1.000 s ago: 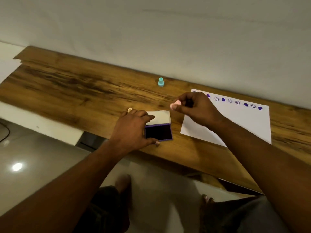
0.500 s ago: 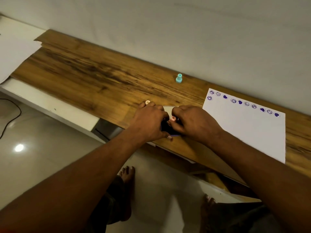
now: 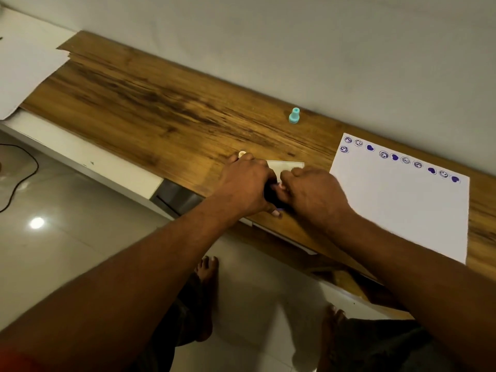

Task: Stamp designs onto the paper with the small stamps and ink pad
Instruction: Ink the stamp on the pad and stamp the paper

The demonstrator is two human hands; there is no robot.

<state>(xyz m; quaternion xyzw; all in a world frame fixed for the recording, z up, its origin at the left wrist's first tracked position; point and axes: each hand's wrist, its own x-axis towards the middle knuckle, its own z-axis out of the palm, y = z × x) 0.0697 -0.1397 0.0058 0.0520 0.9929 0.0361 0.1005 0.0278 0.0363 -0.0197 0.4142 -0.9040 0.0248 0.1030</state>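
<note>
The purple ink pad (image 3: 269,196) lies near the front edge of the wooden table (image 3: 150,108), its white lid (image 3: 284,165) folded back. My left hand (image 3: 245,183) grips the pad's left side. My right hand (image 3: 312,193) pinches a small pink stamp (image 3: 281,186) and holds it down on the dark pad, which both hands mostly hide. The white paper (image 3: 402,202) lies to the right, with a row of purple smileys and hearts along its far edge. A teal stamp (image 3: 294,116) stands upright near the wall. A cream stamp (image 3: 242,154) peeks out behind my left fingers.
A white wall runs close behind the table. White sheets (image 3: 24,65) cover the surface at the far left. A black cable (image 3: 21,175) lies on the glossy floor below. My bare feet (image 3: 205,269) show under the table edge.
My right hand came down from above the paper's corner and brought the pink stamp onto the ink pad. My left hand kept its hold on the pad. The view shifted left.
</note>
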